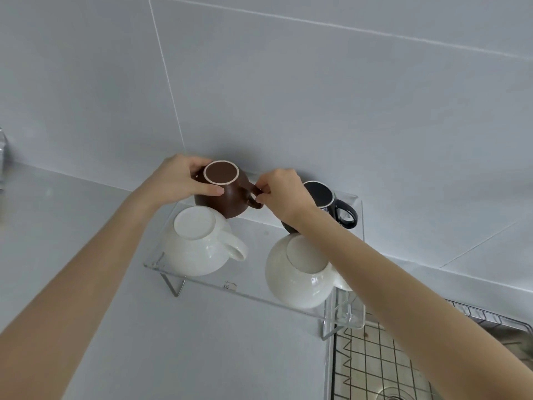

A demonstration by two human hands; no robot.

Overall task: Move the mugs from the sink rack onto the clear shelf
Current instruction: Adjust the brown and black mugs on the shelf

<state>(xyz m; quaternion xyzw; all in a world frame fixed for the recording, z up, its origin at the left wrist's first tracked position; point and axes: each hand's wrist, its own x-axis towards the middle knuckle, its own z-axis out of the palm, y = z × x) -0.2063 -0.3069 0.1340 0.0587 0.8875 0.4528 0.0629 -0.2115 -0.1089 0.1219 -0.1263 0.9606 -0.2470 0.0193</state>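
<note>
Both hands were on the brown mug [227, 197], upside down at the back-left of the clear shelf [251, 295], approx 12 o'clock from the white mug [199, 243]. Left hand [180, 180] wrapped the body w/ thumb across the front; right hand [281, 194] pinched the handle at the mug's 3 o'clock. Black mug [331, 203] sat behind the right wrist, 2nd white mug [300, 272] at the front right. Sink rack [375, 362] was at 5 o'clock from the shelf.
</note>
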